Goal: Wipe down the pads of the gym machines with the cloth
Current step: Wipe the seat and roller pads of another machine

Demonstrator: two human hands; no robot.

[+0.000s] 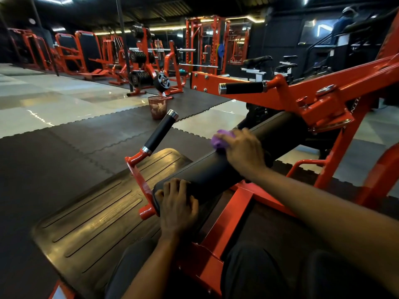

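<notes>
Across the frame's centre, a long black cylindrical pad [205, 171] slants over a ribbed black rubber footplate [92, 212]. The left hand [178, 203] clasps the pad's near end. The right hand [244, 149], arm outstretched, clutches a crumpled purple cloth [220, 140] against the pad's middle. A black-gripped steel handle [160, 131] juts up just to the left, with a red mesh basket [157, 106] beyond.

the left hand [178, 205] and the right hand [244, 152] are uncovered. back from each grip, the left forearm [149, 264] and the right forearm [313, 203] run bare to the frame edge. below the left grip, plain dark legwear [254, 275] covers both thighs, matte and unmarked.
</notes>
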